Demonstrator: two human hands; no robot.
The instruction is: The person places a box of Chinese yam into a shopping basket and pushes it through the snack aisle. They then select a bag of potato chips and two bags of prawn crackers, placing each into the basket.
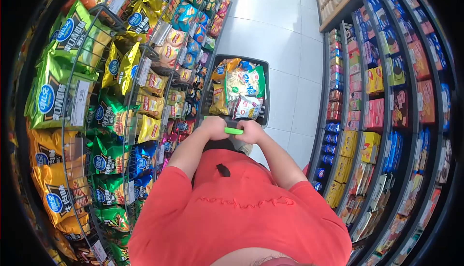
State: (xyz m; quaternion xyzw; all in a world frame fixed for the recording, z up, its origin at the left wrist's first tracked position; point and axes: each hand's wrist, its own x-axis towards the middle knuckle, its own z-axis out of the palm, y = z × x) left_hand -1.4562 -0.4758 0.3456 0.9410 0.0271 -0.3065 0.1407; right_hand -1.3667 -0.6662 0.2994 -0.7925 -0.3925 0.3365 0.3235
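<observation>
Both of my hands are wrapped round a bright green handle [234,131] in front of my red shirt. My left hand [213,128] grips its left end, my right hand [250,131] its right end, with a short stretch of green between them. Just beyond the hands is a dark basket [267,80]. Inside it lie a large green and clear snack bag [244,83], a white bag [248,107] near the front, a yellow bag [219,100] at the left and an orange bag [226,67] at the back left.
Wire racks of chip bags [50,94] line the left side, close to the basket. Shelves of boxed and packaged snacks [374,113] stand on the right. A light tiled floor [290,72] runs ahead between them, with a wooden shelf [340,5] at the far right.
</observation>
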